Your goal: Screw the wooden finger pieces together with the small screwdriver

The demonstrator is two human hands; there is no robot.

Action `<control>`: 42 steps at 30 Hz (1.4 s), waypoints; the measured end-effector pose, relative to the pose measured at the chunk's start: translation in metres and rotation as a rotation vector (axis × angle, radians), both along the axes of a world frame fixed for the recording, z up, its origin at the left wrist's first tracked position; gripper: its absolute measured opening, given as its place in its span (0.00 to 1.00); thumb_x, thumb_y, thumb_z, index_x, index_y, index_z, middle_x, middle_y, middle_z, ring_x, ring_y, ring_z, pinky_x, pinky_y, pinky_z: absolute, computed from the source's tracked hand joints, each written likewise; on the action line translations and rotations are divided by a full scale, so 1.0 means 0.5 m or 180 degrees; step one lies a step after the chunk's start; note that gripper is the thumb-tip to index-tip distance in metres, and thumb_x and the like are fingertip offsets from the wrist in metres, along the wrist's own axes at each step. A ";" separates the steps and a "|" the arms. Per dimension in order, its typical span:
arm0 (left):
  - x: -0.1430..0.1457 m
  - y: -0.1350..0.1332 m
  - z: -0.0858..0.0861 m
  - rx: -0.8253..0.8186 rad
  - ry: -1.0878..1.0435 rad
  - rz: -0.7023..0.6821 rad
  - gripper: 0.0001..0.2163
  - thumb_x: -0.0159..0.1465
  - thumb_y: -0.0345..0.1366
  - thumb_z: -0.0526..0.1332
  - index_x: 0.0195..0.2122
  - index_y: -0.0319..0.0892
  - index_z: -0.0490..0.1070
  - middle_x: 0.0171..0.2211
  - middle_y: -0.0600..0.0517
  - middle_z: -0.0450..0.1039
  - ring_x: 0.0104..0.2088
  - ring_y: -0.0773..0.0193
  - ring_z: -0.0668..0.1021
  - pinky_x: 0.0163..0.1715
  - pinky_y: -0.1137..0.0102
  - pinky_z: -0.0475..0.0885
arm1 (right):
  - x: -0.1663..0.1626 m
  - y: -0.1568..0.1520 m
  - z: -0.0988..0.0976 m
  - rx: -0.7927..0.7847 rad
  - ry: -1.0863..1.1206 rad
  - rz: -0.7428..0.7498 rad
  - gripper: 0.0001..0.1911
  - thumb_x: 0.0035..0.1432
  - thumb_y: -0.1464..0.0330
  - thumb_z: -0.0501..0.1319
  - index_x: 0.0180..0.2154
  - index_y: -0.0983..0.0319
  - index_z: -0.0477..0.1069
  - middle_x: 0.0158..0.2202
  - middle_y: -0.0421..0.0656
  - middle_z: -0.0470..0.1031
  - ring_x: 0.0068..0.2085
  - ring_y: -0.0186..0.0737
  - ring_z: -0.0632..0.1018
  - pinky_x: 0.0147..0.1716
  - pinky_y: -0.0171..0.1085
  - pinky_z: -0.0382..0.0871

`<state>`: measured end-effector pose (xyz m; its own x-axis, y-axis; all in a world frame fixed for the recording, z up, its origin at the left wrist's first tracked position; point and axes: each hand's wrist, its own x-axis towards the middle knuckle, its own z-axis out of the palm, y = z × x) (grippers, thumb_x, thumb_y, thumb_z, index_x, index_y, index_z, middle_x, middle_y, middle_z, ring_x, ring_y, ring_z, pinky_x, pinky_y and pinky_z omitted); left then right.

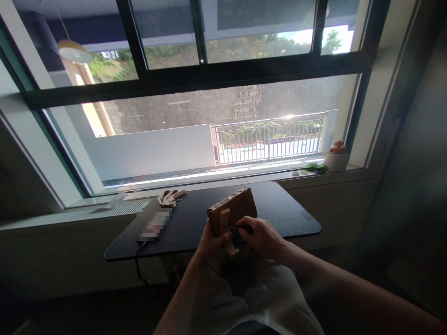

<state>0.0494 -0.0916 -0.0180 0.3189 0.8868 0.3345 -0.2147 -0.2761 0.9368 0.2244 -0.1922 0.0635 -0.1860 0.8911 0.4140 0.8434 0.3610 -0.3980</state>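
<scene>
A brown box-like piece (244,204) with a pale, segmented top edge is held tilted above the near edge of the table. My left hand (211,244) is closed around its lower left side, thumb against a pale curved wooden piece (224,219) that lies on the brown face. From the right, my right hand (260,235) grips the dark handle of a screwdriver (246,228). Its thin shaft points left and meets the middle of the wooden piece; the tip is too small to make out. My fingers hide part of the handle.
The dark table (289,214) stands under a window. On its left lie several pale wooden pieces (170,198) and a blurred-out item (155,224), with a dark cord (137,267) hanging below. A white jar (335,160) with an orange top stands on the sill at right.
</scene>
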 end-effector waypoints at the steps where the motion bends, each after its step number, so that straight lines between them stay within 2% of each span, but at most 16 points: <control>1: 0.001 0.000 0.000 0.0004 0.0011 0.0023 0.33 0.45 0.34 0.71 0.52 0.42 0.58 0.36 0.51 0.74 0.35 0.61 0.77 0.35 0.68 0.73 | 0.000 -0.001 0.000 -0.0042 0.0110 -0.0033 0.12 0.60 0.64 0.54 0.43 0.60 0.70 0.34 0.42 0.77 0.33 0.36 0.75 0.31 0.32 0.59; 4: 0.002 -0.002 0.002 0.0051 0.0082 0.0135 0.32 0.45 0.34 0.71 0.50 0.42 0.60 0.33 0.52 0.74 0.32 0.62 0.76 0.32 0.69 0.73 | -0.003 -0.006 0.010 0.0053 -0.0066 -0.0044 0.12 0.60 0.64 0.53 0.42 0.59 0.70 0.34 0.41 0.77 0.34 0.37 0.75 0.30 0.33 0.58; 7: 0.001 -0.001 0.001 0.0079 0.0075 0.0123 0.30 0.46 0.34 0.71 0.49 0.42 0.61 0.33 0.51 0.74 0.31 0.62 0.76 0.31 0.70 0.73 | -0.008 -0.015 0.028 0.0223 -0.0735 0.0112 0.09 0.59 0.64 0.55 0.40 0.59 0.70 0.33 0.41 0.76 0.32 0.37 0.75 0.27 0.34 0.54; 10: 0.000 0.003 -0.006 0.0023 -0.0019 0.0083 0.31 0.44 0.35 0.72 0.48 0.42 0.61 0.34 0.52 0.74 0.32 0.62 0.76 0.31 0.70 0.73 | -0.011 -0.020 0.040 0.0429 -0.1409 0.0305 0.07 0.59 0.69 0.55 0.39 0.59 0.69 0.34 0.41 0.74 0.30 0.36 0.73 0.25 0.35 0.50; 13: -0.001 0.005 -0.010 -0.0013 -0.0009 0.0140 0.30 0.44 0.35 0.72 0.47 0.41 0.62 0.31 0.53 0.73 0.30 0.63 0.75 0.29 0.71 0.72 | -0.008 -0.017 0.036 0.0597 -0.1782 0.0464 0.09 0.60 0.73 0.51 0.38 0.60 0.69 0.33 0.42 0.73 0.30 0.36 0.73 0.25 0.36 0.51; 16: -0.001 0.000 -0.004 0.0004 0.0096 0.0154 0.29 0.45 0.35 0.71 0.47 0.41 0.62 0.32 0.53 0.73 0.30 0.64 0.75 0.30 0.71 0.72 | -0.002 -0.008 0.014 0.0543 -0.1608 0.0430 0.10 0.62 0.71 0.51 0.39 0.60 0.70 0.33 0.42 0.74 0.31 0.37 0.74 0.26 0.35 0.53; 21: -0.002 -0.006 0.011 -0.0073 0.0138 0.0154 0.33 0.43 0.35 0.72 0.50 0.40 0.60 0.35 0.51 0.74 0.33 0.61 0.76 0.32 0.69 0.73 | -0.001 0.003 -0.022 0.0105 -0.0199 -0.0068 0.12 0.60 0.64 0.53 0.44 0.58 0.70 0.36 0.41 0.77 0.36 0.37 0.76 0.31 0.33 0.59; 23: -0.003 -0.003 0.009 -0.0049 0.0193 0.0185 0.33 0.44 0.34 0.72 0.50 0.40 0.60 0.35 0.50 0.74 0.33 0.61 0.77 0.33 0.68 0.73 | -0.003 0.003 -0.022 -0.0025 0.0014 -0.0169 0.13 0.60 0.63 0.53 0.45 0.57 0.70 0.36 0.40 0.77 0.36 0.37 0.76 0.32 0.33 0.60; 25: -0.003 0.002 0.003 0.0014 0.0183 0.0182 0.33 0.45 0.34 0.71 0.51 0.41 0.60 0.35 0.50 0.74 0.34 0.61 0.77 0.34 0.68 0.73 | -0.005 0.001 -0.010 -0.0062 -0.0121 -0.0230 0.14 0.60 0.62 0.52 0.45 0.57 0.70 0.35 0.41 0.77 0.36 0.38 0.76 0.32 0.34 0.59; 29: -0.001 0.011 -0.014 0.0076 0.0064 0.0127 0.32 0.46 0.34 0.71 0.50 0.41 0.60 0.37 0.50 0.74 0.35 0.61 0.77 0.36 0.68 0.73 | -0.006 -0.008 0.025 0.0064 -0.0907 -0.0140 0.14 0.59 0.63 0.55 0.47 0.57 0.68 0.36 0.42 0.76 0.34 0.39 0.76 0.29 0.35 0.56; 32: 0.000 0.012 -0.020 0.0108 0.0082 0.0145 0.30 0.47 0.34 0.70 0.50 0.42 0.60 0.36 0.50 0.73 0.34 0.62 0.76 0.35 0.68 0.73 | -0.010 -0.014 0.038 0.0293 -0.1507 0.0079 0.09 0.59 0.69 0.53 0.41 0.59 0.69 0.35 0.41 0.74 0.30 0.37 0.74 0.25 0.35 0.52; 35: -0.002 0.010 -0.018 0.0156 0.0175 0.0228 0.28 0.47 0.33 0.70 0.49 0.42 0.62 0.34 0.52 0.73 0.31 0.64 0.75 0.32 0.71 0.72 | -0.018 -0.014 0.033 0.0538 -0.1826 0.0269 0.08 0.60 0.73 0.51 0.37 0.61 0.68 0.32 0.42 0.72 0.29 0.37 0.72 0.24 0.37 0.49; 39: -0.006 0.009 -0.011 0.0180 0.0310 0.0379 0.28 0.46 0.33 0.70 0.48 0.41 0.63 0.32 0.53 0.73 0.31 0.64 0.74 0.31 0.72 0.71 | -0.029 -0.009 0.010 0.0563 -0.1734 0.0240 0.07 0.59 0.74 0.52 0.36 0.62 0.68 0.32 0.42 0.72 0.29 0.37 0.72 0.24 0.37 0.49; 42: -0.006 0.008 -0.009 0.0103 0.0266 0.0363 0.29 0.46 0.33 0.70 0.50 0.42 0.62 0.32 0.53 0.73 0.31 0.64 0.75 0.31 0.71 0.71 | -0.034 -0.008 -0.009 0.0461 -0.1218 -0.0023 0.08 0.60 0.71 0.51 0.36 0.61 0.68 0.32 0.41 0.73 0.31 0.36 0.73 0.26 0.36 0.51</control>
